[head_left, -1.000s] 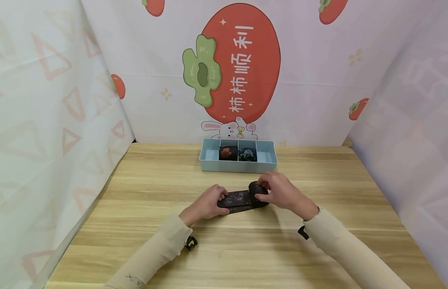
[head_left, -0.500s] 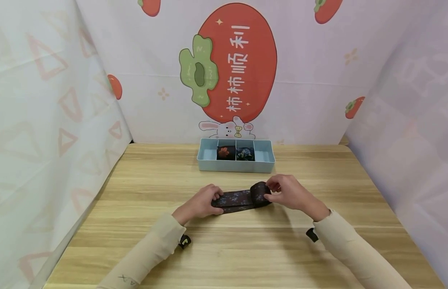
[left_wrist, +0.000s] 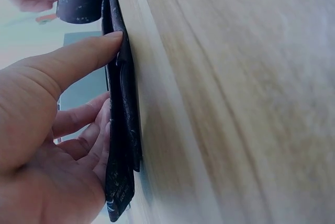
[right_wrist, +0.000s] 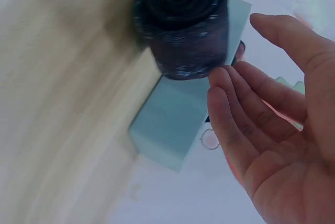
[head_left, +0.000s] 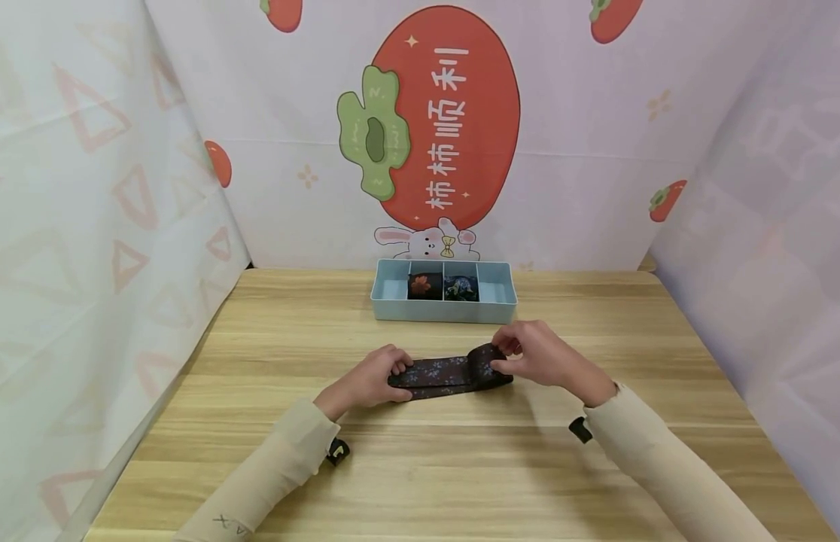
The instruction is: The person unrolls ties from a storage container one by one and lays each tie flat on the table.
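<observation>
A dark necktie (head_left: 435,373) with small blue flowers lies on the table, partly wound into a roll (head_left: 485,364) at its right end. My left hand (head_left: 369,379) holds the flat tail across its width, thumb on the near edge and curled fingers at the far edge. In the left wrist view the tail's folded layers (left_wrist: 124,114) show under the thumb. My right hand (head_left: 538,355) is beside the roll; in the right wrist view its fingertips (right_wrist: 219,77) meet the roll's side, and the thumb stands apart from it.
A light blue divided box (head_left: 444,312) stands behind the hands. Its middle compartments hold a dark roll with an orange flower (head_left: 425,286) and a dark blue-patterned roll (head_left: 461,288). Printed cloth (head_left: 582,150) rises behind the wooden table (head_left: 420,482).
My left hand has slid left along the tail. My right hand has shifted slightly right, then come back up against the roll, whose patterned side has turned into view.
</observation>
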A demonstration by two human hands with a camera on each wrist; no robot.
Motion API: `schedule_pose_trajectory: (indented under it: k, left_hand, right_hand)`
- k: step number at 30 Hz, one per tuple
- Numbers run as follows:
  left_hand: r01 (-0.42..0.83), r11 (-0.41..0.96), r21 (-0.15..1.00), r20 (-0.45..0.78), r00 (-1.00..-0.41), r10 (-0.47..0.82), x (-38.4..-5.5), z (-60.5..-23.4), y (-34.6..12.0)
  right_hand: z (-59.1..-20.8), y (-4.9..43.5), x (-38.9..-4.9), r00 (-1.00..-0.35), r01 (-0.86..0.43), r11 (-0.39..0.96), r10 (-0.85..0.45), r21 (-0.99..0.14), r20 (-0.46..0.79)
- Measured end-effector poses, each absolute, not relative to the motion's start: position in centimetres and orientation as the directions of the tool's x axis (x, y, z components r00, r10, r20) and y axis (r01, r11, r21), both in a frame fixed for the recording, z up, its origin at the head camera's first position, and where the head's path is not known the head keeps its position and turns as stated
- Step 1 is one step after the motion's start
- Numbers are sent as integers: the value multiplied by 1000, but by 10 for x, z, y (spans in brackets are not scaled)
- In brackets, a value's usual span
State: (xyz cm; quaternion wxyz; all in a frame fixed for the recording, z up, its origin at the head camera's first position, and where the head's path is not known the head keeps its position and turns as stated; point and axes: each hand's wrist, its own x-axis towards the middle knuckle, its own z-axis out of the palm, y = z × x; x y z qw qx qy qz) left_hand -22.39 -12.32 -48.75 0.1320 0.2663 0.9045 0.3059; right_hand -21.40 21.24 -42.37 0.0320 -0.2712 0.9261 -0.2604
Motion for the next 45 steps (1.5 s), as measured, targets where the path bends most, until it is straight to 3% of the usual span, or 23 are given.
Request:
schedule_pose_trajectory:
  k: [8, 17, 29, 45]
  left_hand:
    - [401, 669, 626, -79, -821, 565, -225, -488, -124]
    - [403, 667, 626, -76, -820, 567, -225, -488, -124]
    - [401, 670, 625, -74, -824, 562, -225, -489, -124]
    - [405, 670, 622, -73, -822, 565, -225, -490, -125]
  right_hand:
    - [-410, 190, -220, -791, -569, 685, -606, -455, 77]
    - [-421, 177, -223, -716, -647, 627, -695, -433, 64]
    - [-428, 186, -220, -801, -561, 737, -599, -377, 20]
    - [-440, 207, -216, -847, -531, 796, -510, -290, 151]
